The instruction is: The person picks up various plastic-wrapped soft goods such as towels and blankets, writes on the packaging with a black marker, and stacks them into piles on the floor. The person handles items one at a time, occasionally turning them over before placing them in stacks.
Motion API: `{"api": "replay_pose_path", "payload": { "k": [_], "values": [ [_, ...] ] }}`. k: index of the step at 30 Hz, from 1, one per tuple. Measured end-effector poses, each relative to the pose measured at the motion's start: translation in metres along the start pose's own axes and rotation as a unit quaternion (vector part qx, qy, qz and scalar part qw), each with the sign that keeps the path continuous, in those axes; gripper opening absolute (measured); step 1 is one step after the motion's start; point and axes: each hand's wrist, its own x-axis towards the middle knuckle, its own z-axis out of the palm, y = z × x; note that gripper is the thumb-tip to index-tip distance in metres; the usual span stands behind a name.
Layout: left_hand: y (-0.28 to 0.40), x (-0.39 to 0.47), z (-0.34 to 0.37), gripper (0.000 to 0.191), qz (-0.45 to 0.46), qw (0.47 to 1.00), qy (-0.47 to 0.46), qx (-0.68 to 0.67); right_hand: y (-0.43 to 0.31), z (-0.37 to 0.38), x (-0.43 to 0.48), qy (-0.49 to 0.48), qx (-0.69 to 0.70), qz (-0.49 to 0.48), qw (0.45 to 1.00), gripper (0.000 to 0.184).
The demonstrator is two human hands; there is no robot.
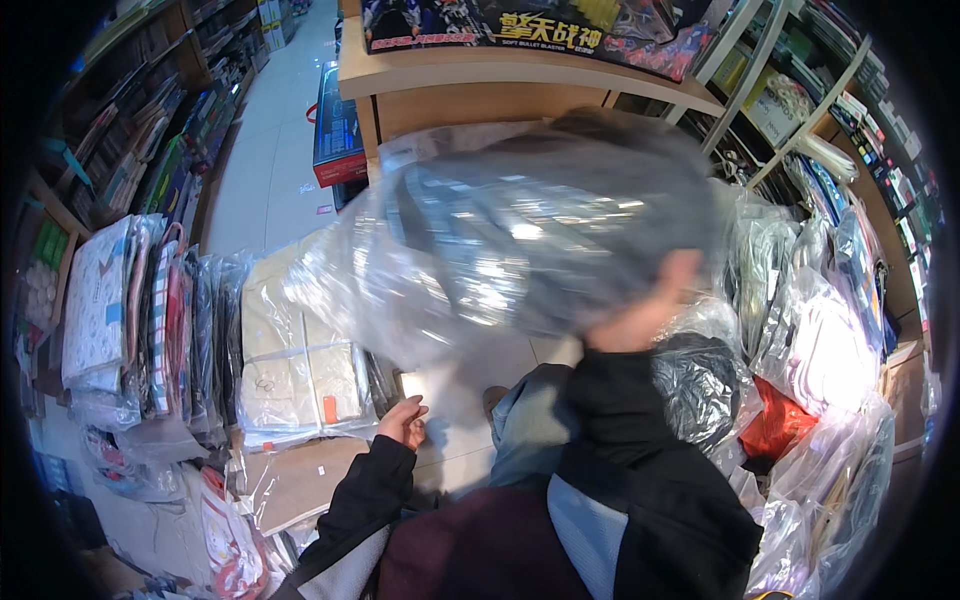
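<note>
My right hand (645, 307) grips the right end of a large clear plastic bag (495, 240) with dark grey, soft-looking contents. The bag is blurred, and what exactly lies inside is unclear. Loosely bent, my left hand (405, 424) hangs low with nothing visible in it. It is nearest to a stack of beige bags in clear plastic (300, 367), tied with a pale strap, just to its left. Behind the held bag, a wooden shelf unit (450, 71) is partly covered.
Several plastic-wrapped bags (112, 315) stand upright at left. More wrapped bundles (832, 352) and a red package (776, 424) crowd the right side. A toy blaster box (540, 34) tops the shelf; a blue box (337, 127) stands beside it. A metal ladder (742, 67) leans at upper right.
</note>
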Motion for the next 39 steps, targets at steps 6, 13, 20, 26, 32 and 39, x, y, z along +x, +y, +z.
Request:
{"api": "replay_pose_path", "payload": {
  "k": [6,13,20,26,32,39],
  "values": [
    [0.003,0.008,0.02,0.031,-0.006,0.999,-0.039,0.011,0.17,0.01,-0.022,-0.011,-0.222,0.156,0.962,0.032],
    [0.11,0.004,0.075,0.074,0.24,0.966,-0.093,0.013,0.138,-0.011,0.017,-0.367,-0.267,0.387,0.803,0.044],
    [0.19,0.03,0.125,0.055,0.265,0.956,-0.092,-0.081,0.085,-0.106,0.199,0.102,-0.439,0.026,0.892,0.06],
    [0.205,0.065,0.153,0.042,0.362,0.923,-0.087,-0.099,0.097,-0.089,0.289,-0.051,-0.652,-0.01,0.756,0.052],
    [0.21,0.066,0.183,0.084,0.59,0.806,-0.041,0.018,0.038,-0.063,0.27,-0.061,-0.398,-0.115,0.908,0.026],
    [0.207,0.102,0.191,0.051,0.288,0.912,0.145,-0.252,0.019,-0.159,0.369,-0.079,-0.617,0.116,0.775,0.034]
  ]
}}
